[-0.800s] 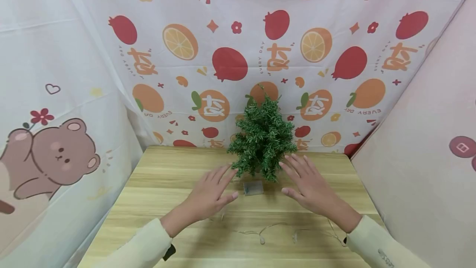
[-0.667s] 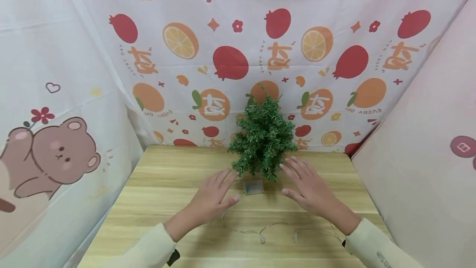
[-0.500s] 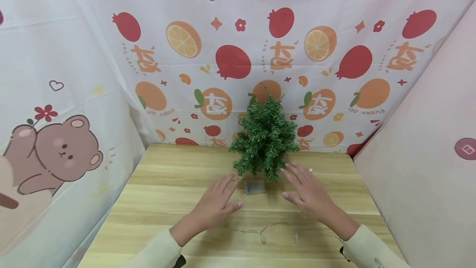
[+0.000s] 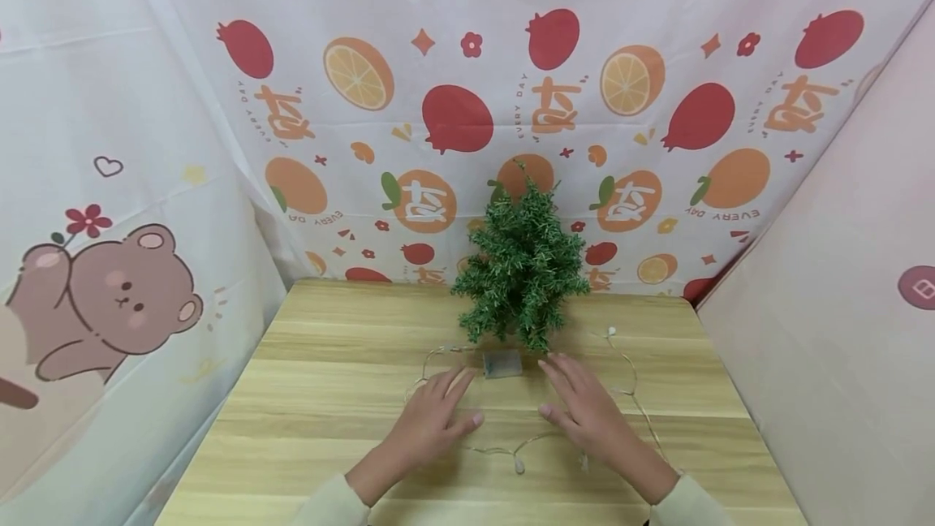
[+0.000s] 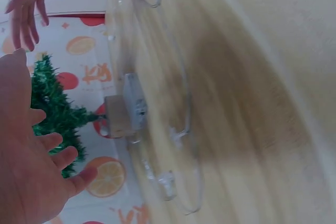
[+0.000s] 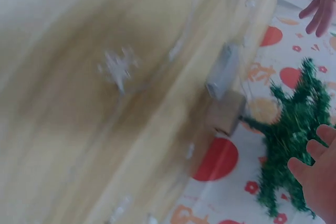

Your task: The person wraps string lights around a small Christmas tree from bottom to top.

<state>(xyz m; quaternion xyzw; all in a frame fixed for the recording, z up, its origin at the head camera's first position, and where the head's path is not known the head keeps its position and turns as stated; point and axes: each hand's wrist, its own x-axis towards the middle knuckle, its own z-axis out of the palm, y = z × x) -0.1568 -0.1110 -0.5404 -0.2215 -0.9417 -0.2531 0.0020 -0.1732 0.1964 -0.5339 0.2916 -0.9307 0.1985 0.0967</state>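
A small artificial Christmas tree (image 4: 520,266) stands upright at the back of the table, on a block base (image 6: 226,113) seen in both wrist views. In front of it lies a pale, see-through battery box (image 4: 502,364). A thin string of lights (image 4: 519,465) loops over the tabletop around the box, and one of its ornaments is a clear snowflake (image 6: 118,69). My left hand (image 4: 433,422), fingers spread and holding nothing, is left of the box above the table. On the other side, my right hand (image 4: 587,412) is likewise open and unloaded, partly covering the string.
The wooden tabletop (image 4: 314,396) is bounded at the back by a fruit-print cloth (image 4: 387,144). A white bear-print cloth (image 4: 168,177) hangs at the left, and a pale pinkish cloth (image 4: 825,323) stands along the right edge.
Both hands have drawn back from the tree's lower branches towards the person. More of the light string shows at left and right. The tree and battery box stay in place.
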